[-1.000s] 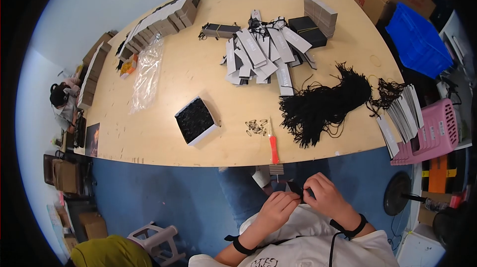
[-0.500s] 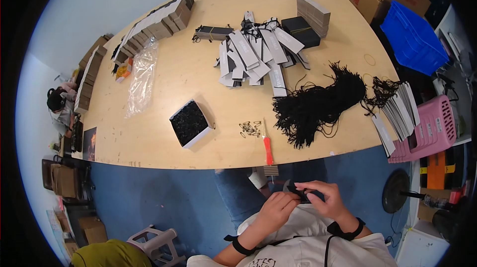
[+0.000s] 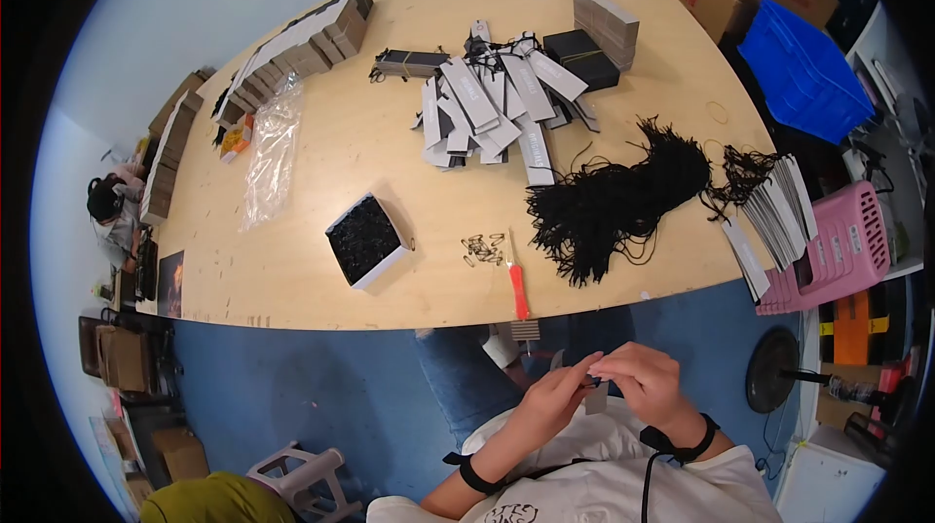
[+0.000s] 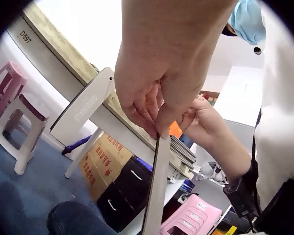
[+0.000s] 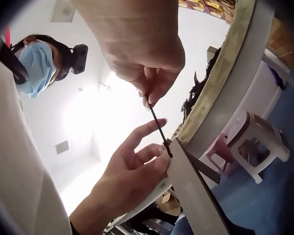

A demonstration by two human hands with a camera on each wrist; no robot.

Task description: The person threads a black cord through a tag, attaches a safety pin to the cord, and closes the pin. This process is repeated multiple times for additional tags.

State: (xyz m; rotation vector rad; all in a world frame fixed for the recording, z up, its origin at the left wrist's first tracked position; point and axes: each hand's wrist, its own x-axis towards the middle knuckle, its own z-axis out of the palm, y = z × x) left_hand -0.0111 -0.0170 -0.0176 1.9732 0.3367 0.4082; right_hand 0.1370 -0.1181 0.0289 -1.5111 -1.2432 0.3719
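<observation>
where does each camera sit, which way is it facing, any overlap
Head: head-worn, looking forward and down at the table, left hand and right hand; forearms and shirt show.
Left wrist: on that wrist, looking past the left hand at grey tags; both hands and a leg show.
Right wrist: on that wrist, looking past the right hand along a black cord; both hands and masked head show.
Shared: both wrist views catch both hands and a white stool.

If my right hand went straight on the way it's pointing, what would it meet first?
Probably your left hand, which holds the grey tag; the black cord from your right hand runs there. Exact depth is unclear.
</observation>
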